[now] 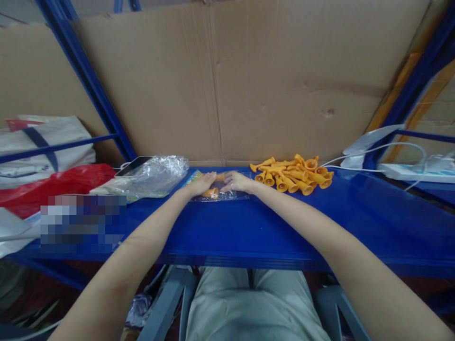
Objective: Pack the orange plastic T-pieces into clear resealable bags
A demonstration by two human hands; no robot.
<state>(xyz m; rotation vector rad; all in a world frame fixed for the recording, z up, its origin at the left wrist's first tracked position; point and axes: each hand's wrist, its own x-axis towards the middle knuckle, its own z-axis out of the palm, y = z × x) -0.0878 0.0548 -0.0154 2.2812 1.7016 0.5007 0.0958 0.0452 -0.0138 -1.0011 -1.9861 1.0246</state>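
A clear plastic bag with a colourful printed card at its left end lies flat on the blue table. Inside or under its film are orange toy horns, one showing just below my left hand. My left hand rests on the bag's left part with its fingers stretched out toward the right. Close beside it, my right hand has its fingers bent onto the bag's film, pinching it. Its fingertips are partly blurred. To the right lies a loose pile of similar orange horns, apart from both hands.
A stack of clear packaging bags lies on the left, by a dark phone-like device and a red plastic bag. White cables and a power strip are at the right. Cardboard walls the back between blue posts.
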